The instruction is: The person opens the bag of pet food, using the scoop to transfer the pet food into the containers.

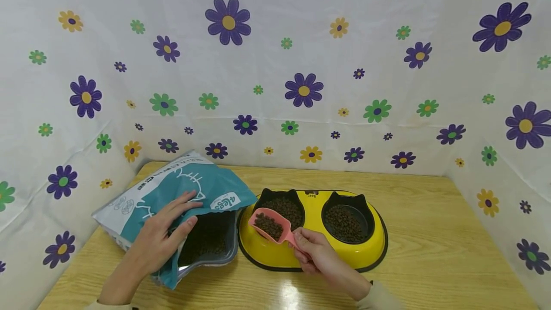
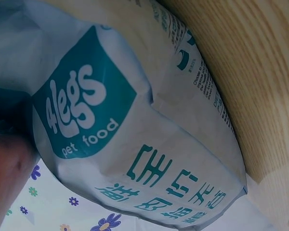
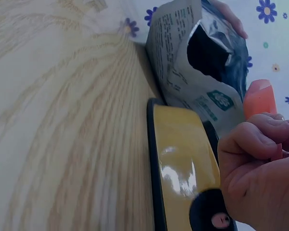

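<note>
In the head view my right hand (image 1: 316,255) grips the handle of a pink scoop (image 1: 288,238) loaded with brown kibble (image 1: 268,226). The scoop is over the left side of a yellow double pet bowl (image 1: 275,255), by its left black bowl. To the left lies a teal and white pet food bag (image 1: 172,181), its mouth facing me and kibble visible inside. My left hand (image 1: 161,236) holds the bag's upper edge, thumb at the opening and fingers on top. The right wrist view shows the scoop (image 3: 260,98) raised beside the bag (image 3: 173,53).
Both black bowls hold kibble, the right one (image 1: 363,209) included. Everything stands on a light wooden table (image 1: 439,248). White cloth (image 1: 267,61) printed with flowers rises behind the table and along both sides.
</note>
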Available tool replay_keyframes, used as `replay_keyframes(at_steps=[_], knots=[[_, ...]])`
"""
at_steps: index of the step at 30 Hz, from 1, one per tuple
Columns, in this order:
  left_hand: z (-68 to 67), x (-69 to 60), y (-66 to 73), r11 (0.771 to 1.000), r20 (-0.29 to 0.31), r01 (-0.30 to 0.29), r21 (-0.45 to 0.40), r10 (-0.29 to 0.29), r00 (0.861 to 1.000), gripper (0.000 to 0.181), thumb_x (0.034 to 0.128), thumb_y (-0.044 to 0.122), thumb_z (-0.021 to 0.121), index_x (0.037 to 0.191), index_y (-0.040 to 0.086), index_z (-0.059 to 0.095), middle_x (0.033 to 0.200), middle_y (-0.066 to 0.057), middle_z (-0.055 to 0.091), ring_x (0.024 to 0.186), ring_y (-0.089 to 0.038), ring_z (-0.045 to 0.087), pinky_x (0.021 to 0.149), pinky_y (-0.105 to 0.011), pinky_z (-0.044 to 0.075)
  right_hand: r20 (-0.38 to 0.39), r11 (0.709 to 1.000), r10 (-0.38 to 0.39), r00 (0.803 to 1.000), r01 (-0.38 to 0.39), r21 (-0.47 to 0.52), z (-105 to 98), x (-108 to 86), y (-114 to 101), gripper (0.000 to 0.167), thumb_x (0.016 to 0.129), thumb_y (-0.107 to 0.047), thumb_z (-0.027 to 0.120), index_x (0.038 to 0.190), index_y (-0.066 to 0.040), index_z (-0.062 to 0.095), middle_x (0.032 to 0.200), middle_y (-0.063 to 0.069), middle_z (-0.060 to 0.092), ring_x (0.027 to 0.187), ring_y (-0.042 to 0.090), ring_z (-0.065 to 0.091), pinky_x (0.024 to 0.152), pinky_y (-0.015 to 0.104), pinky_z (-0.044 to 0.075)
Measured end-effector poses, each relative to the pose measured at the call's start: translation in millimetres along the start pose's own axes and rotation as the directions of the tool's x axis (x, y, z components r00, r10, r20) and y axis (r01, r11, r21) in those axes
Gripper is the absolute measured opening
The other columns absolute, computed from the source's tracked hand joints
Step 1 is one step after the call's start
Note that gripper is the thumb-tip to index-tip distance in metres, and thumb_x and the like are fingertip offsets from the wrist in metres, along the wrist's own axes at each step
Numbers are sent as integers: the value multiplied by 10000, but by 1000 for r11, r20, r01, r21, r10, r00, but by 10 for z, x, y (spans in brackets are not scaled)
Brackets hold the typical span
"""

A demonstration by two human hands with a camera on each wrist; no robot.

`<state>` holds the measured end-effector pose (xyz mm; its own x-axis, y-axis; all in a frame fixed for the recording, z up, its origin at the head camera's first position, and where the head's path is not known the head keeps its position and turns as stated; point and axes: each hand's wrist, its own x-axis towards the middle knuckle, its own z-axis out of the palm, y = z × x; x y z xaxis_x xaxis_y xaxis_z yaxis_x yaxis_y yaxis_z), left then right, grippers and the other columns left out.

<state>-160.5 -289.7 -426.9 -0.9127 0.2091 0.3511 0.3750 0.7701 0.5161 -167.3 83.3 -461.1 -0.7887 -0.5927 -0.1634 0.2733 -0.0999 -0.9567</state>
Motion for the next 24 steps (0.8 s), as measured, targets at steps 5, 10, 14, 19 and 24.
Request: replay_keyframes(at_steps=[5,10,14,19,24], knots=[[-7,2,2,1000,5,2,4,-2,1000,335,1055,302,569,1386,296,622,1599,-33,468,1468,-390,435,1100,-663,400,-37,999,-17,999,16,-29,-186,-131,-34,261,1126,-272,387,1027,-58,500,697,-44,428,479,64,300,447,195,255],[-13,8,8,1000,8,7,1,-7,1000,334,1056,308,568,1386,295,621,1600,-37,467,1468,-397,433,1102,-675,394,-118,993,-40,992,26,-113,-444,-321,-96,294,1126,-270,392,1051,-8,501,690,-36,443,474,69,289,440,207,241],[-14,16,10,1000,-1,5,-3,-5,1000,331,1053,305,575,1381,307,623,1595,-26,474,1466,-387,438,1099,-667,399,-265,977,-29,964,-28,-209,-665,-495,-177,314,1124,-249,403,1102,46,509,678,-17,414,491,78,290,448,192,255],[-12,7,2,1000,-6,6,1,-6,1000,337,1052,298,577,1385,314,619,1595,-21,474,1466,-384,439,1094,-663,403,-427,940,-51,903,-101,-326,-892,-684,-246,342,1124,-259,405,1125,61,525,653,-4,387,494,81,299,447,195,270],[-6,-4,-3,1000,2,5,-2,-5,1000,342,1054,297,572,1392,313,614,1599,-25,468,1467,-394,435,1096,-672,398,-534,835,-130,835,-198,-514,-1032,-816,-257,360,1114,-290,441,1125,32,602,665,7,440,513,85,351,463,241,344]])
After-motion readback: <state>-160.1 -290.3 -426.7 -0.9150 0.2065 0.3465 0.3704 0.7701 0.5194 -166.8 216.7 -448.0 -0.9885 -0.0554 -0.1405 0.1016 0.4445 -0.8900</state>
